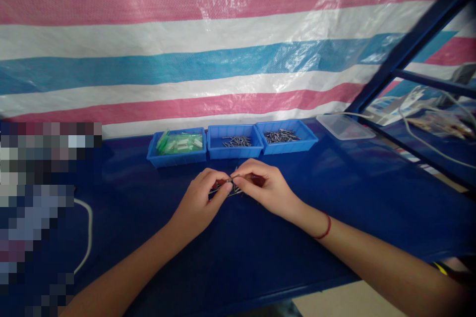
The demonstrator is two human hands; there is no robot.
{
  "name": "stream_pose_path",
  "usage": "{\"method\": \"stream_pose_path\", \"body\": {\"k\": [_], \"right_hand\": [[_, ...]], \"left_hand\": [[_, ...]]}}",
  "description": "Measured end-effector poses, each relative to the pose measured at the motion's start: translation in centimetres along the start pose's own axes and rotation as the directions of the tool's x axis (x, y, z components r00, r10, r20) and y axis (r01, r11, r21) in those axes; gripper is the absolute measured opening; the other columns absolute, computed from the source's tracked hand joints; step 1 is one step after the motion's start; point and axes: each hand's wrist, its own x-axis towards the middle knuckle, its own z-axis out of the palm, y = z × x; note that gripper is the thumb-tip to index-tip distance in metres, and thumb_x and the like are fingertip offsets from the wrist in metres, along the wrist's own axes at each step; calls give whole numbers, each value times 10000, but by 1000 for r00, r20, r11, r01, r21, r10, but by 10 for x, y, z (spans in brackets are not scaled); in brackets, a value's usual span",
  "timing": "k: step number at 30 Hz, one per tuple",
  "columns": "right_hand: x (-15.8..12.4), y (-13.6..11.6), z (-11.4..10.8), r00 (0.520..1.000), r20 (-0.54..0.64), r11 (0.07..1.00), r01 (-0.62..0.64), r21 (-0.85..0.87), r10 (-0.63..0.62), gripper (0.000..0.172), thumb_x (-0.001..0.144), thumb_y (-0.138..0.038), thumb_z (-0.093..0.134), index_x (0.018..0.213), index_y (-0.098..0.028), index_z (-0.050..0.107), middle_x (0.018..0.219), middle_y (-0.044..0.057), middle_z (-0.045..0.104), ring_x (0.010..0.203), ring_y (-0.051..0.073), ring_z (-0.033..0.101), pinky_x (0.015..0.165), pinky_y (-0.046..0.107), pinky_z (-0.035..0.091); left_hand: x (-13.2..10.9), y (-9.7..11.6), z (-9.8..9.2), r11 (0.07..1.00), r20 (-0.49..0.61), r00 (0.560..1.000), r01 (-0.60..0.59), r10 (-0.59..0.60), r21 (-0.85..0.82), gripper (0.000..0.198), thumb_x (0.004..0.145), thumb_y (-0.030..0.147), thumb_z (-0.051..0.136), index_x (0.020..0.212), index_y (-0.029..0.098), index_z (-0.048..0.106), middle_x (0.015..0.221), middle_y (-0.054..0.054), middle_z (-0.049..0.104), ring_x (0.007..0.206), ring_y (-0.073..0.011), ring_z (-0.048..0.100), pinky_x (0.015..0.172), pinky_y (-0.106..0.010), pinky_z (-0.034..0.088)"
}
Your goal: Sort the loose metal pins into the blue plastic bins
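Looks like metal pins (235, 190) are being picked through in front of the middle bin (235, 152), pinched by the left hand (201, 197) and right hand (270, 187), contact's kinda blurry tho. Fine fingertip control's probably needed next.

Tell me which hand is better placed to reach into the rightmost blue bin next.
Probably the right hand: it is nearer the rightmost blue bin, while the left hand sits farther left. Both are at the thin metal pieces between them.
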Motion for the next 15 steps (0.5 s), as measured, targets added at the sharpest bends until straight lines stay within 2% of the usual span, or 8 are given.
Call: {"method": "stream_pose_path", "body": {"k": [6, 9, 11, 13, 15], "right_hand": [[2, 3, -2, 999, -8, 997, 33, -71, -34, 73, 810, -257, 630, 808, -207, 683, 792, 36, 620, 575, 105, 503, 521, 255, 419], [2, 4, -3, 996, 55, 988, 73, -137, -66, 86, 810, -245, 627, 799, -203, 702, 761, 31, 610, 550, 95, 481, 497, 245, 390], [2, 6, -3, 996, 83, 989, 54, -139, -43, 113, 820, -257, 618, 797, -198, 712, 750, 33, 611, 571, 102, 501, 501, 242, 392], [4, 9, -5, 1000, -8, 996, -22, -88, 22, 144, 824, -294, 617, 787, -192, 711, 753, 33, 621, 589, 106, 513, 504, 238, 399], [9, 14, -10, 971, -213, 994, -102, 32, 106, 176, 811, -349, 630, 788, -191, 705, 766, 26, 630, 565, 93, 494, 474, 224, 379]], "left_hand": [[0, 1, -3, 1000, -52, 999, 8, -8, 4, 72, 888, 257, 539, 892, 197, 578, 880, -15, 608, 808, -147, 578, 740, -261, 434], [0, 2, -4, 1000, -56, 998, -4, 6, 26, 80, 893, 265, 531, 898, 196, 571, 884, -15, 605, 818, -150, 579, 757, -271, 429], [0, 1, -4, 997, -61, 998, -10, 14, 70, 95, 893, 277, 529, 931, 199, 568, 888, -13, 606, 821, -155, 577, 768, -288, 421], [0, 0, -4, 988, -73, 997, -4, 15, 156, 167, 889, 299, 533, 1023, 202, 557, 890, -15, 609, 823, -169, 574, 773, -312, 408], [1, -2, -6, 964, -68, 998, 2, 17, 266, 252, 896, 315, 516, 1120, 201, 533, 899, -21, 618, 841, -186, 573, 776, -335, 392]]}}
